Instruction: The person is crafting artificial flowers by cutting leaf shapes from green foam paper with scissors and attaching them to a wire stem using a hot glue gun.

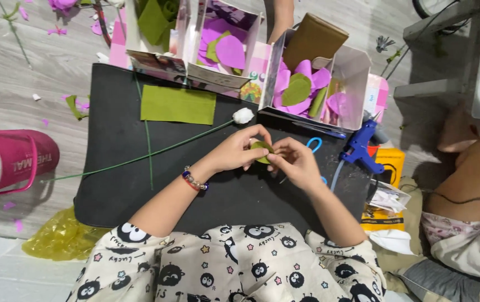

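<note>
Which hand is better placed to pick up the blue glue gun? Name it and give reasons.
Probably the right hand: the blue glue gun lies just beyond it, while the left hand sits farther away.

Hands meet at the mat's centre, boxes at twelve.
Both hands, left (237, 151) and right (294, 161), pinch a leaf (261, 149) over the mat (111, 184). A stem (139, 157) runs toward nine, a felt sheet (178, 104) lies at eleven, two boxes (357, 72) at twelve and one, a glue gun (361, 146) at three, a bottle (5, 162) off the mat at nine.
</note>
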